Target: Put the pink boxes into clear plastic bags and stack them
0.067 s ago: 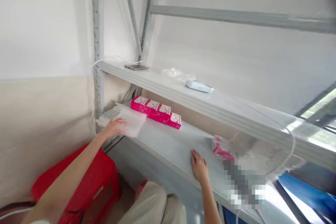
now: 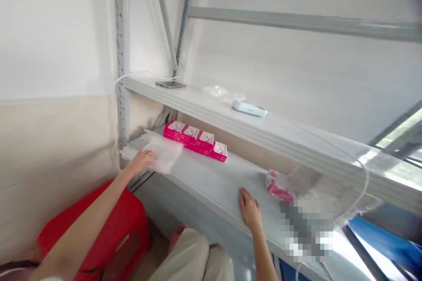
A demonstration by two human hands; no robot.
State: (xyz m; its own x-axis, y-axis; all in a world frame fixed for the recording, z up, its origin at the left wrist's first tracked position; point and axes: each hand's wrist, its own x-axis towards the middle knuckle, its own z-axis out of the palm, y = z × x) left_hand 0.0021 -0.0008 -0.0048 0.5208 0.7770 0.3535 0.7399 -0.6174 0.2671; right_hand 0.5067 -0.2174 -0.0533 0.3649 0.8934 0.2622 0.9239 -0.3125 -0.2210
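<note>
My left hand (image 2: 142, 160) lies over a stack of thin clear plastic bags (image 2: 166, 153) at the left end of the lower shelf (image 2: 206, 175). Its fingers stretch out across the plastic, and nothing shows gripped in them. Just behind the bags, several pink and white small boxes (image 2: 205, 138) form a row, part of it stacked two high. My right hand (image 2: 250, 207) rests flat on the shelf near its front edge, holding nothing. To its right, a pink and white pack in clear wrap (image 2: 278, 184) lies beside crumpled clear plastic (image 2: 325, 193).
The upper shelf (image 2: 198, 107) overhangs the lower one and carries a phone (image 2: 170, 84), a crumpled clear bag (image 2: 219, 92) and a pale blue handheld device (image 2: 249, 108). A white cable (image 2: 366, 180) hangs at the right. Below left stands a red plastic stool (image 2: 127, 224).
</note>
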